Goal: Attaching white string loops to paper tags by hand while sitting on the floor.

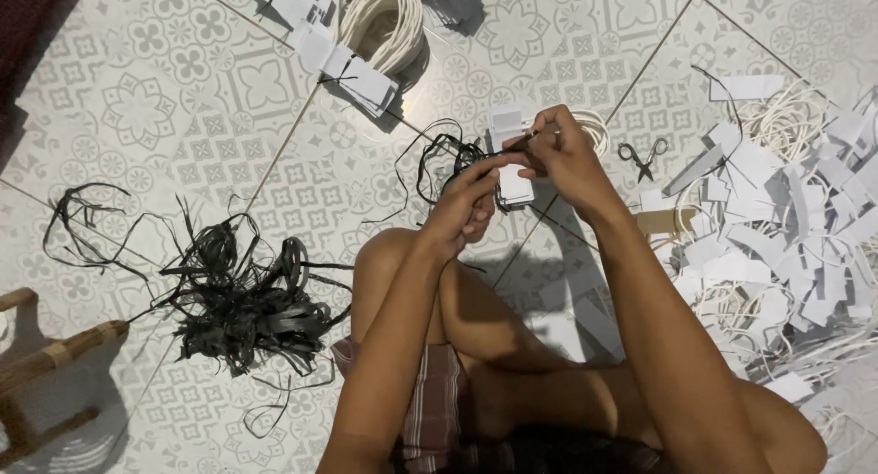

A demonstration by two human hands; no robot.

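Observation:
I sit on a patterned tile floor with my knees up. My left hand (pixel 468 202) and my right hand (pixel 560 154) meet above my knee, both pinching a thin black strap (pixel 434 154) that loops off to the left. A small stack of white paper tags (pixel 512 149) lies just behind my hands, and the strap seems to run around it. How far the strap wraps the stack is hidden by my fingers.
A tangled heap of black straps (pixel 240 296) lies at the left. Scissors (pixel 643 156) rest on the floor right of my hands. A big pile of white tags and cords (pixel 786 227) fills the right. Tied bundles with white cord handles (pixel 366 35) lie at top. A wooden stool (pixel 41 360) stands at far left.

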